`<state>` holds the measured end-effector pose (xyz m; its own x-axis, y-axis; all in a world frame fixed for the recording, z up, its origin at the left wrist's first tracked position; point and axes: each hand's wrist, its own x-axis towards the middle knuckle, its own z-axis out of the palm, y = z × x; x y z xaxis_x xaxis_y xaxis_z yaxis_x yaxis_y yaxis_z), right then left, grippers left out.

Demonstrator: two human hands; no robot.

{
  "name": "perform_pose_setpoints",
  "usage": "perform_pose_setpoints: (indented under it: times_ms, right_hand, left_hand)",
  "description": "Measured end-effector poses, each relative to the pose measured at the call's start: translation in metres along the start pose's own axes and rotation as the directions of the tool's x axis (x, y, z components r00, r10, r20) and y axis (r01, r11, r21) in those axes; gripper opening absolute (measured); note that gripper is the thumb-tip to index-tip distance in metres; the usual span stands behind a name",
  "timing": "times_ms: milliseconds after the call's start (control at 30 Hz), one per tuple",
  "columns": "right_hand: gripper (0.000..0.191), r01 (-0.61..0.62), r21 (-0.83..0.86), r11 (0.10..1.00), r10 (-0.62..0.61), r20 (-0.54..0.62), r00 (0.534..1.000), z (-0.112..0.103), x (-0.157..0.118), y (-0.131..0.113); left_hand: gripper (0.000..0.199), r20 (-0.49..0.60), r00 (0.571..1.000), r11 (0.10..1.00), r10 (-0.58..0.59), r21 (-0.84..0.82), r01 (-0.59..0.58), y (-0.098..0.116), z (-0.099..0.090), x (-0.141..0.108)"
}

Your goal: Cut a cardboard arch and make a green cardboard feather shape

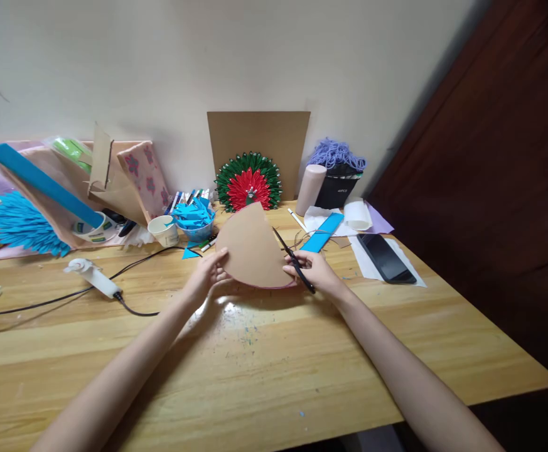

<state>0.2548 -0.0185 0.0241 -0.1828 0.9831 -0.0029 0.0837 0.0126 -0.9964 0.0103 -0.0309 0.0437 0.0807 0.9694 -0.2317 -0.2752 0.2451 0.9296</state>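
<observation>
A brown cardboard piece [250, 251] with a rounded lower edge is held tilted above the table. My left hand [212, 267] grips its left edge, thumb on the front face and fingers behind. My right hand [314, 270] is closed around black-handled scissors [297, 258], whose blades point up and to the left beside the cardboard's right edge. The fingers of that hand also touch the cardboard's lower right rim. Behind the cardboard, a green and red ribbon fan [250, 182] leans on a square cardboard sheet [259, 132].
A glue gun [92, 276] with a black cord lies at left. Blue pieces fill a tub [198, 232] near a paper cup [163, 231]. At right are a blue strip [323, 233], a phone [386, 258], a pink cylinder [310, 189] and purple yarn [334, 156].
</observation>
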Motion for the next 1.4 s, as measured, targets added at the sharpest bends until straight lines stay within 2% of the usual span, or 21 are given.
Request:
perform_pose_setpoints:
  times_ms: [133, 200, 267, 367, 433, 500, 667, 800, 1000, 1100, 1233, 1400]
  right_hand:
    - [0.039, 0.002, 0.071, 0.997, 0.002, -0.045, 0.999, -0.004, 0.003, -0.003]
    - [0.042, 0.003, 0.208, 0.978, 0.02, -0.112, 0.994, 0.0, 0.005, -0.002]
    - [0.049, -0.005, 0.375, 0.927, 0.058, -0.13, 0.99, 0.005, 0.007, 0.001]
    - [0.063, -0.158, 0.522, 0.839, 0.173, 0.019, 0.985, 0.015, 0.006, 0.003]
    - [0.072, -0.296, 0.52, 0.801, 0.257, 0.148, 0.955, 0.024, 0.003, 0.003]
    - [0.076, -0.356, 0.495, 0.793, 0.285, 0.216, 0.934, 0.034, 0.0, 0.003]
    - [0.075, -0.285, 0.466, 0.838, 0.249, 0.138, 0.959, 0.048, -0.006, 0.006]
    - [0.078, -0.28, 0.452, 0.847, 0.262, 0.102, 0.96, 0.049, -0.005, 0.009]
    - [0.079, -0.17, 0.459, 0.872, 0.16, 0.06, 0.985, 0.051, -0.006, 0.015]
    - [0.077, -0.158, 0.466, 0.871, 0.162, 0.032, 0.986, 0.053, -0.006, 0.016]
    - [0.077, -0.179, 0.467, 0.866, 0.184, 0.035, 0.982, 0.052, -0.004, 0.014]
    - [0.075, -0.116, 0.465, 0.877, 0.118, 0.025, 0.993, 0.049, -0.006, 0.013]
  left_hand:
    - [0.027, 0.112, 0.993, 0.98, -0.038, 0.198, 0.015, 0.012, -0.013, 0.004]
    - [0.027, 0.083, 0.997, 0.98, 0.001, 0.198, -0.017, 0.01, -0.012, 0.004]
    - [0.031, -0.018, 0.998, 0.989, 0.06, 0.134, -0.057, 0.007, -0.008, 0.004]
    - [0.036, -0.16, 0.979, 0.991, 0.129, 0.043, -0.124, 0.001, -0.002, 0.003]
    - [0.037, -0.201, 0.967, 0.987, 0.158, 0.022, -0.157, -0.002, 0.003, 0.001]
    - [0.038, -0.227, 0.958, 0.984, 0.178, 0.032, -0.175, -0.005, 0.008, -0.003]
    - [0.037, -0.266, 0.946, 0.982, 0.186, 0.083, -0.17, -0.009, 0.023, -0.014]
    - [0.036, -0.251, 0.951, 0.982, 0.182, 0.1, -0.161, -0.013, 0.03, -0.019]
    - [0.035, -0.221, 0.957, 0.981, 0.19, 0.093, -0.173, -0.024, 0.039, -0.027]
    - [0.038, -0.226, 0.954, 0.98, 0.199, 0.075, -0.186, -0.031, 0.044, -0.031]
    - [0.038, -0.244, 0.947, 0.977, 0.211, 0.065, -0.201, -0.034, 0.046, -0.033]
    - [0.042, -0.3, 0.925, 0.973, 0.232, 0.076, -0.219, -0.028, 0.045, -0.031]
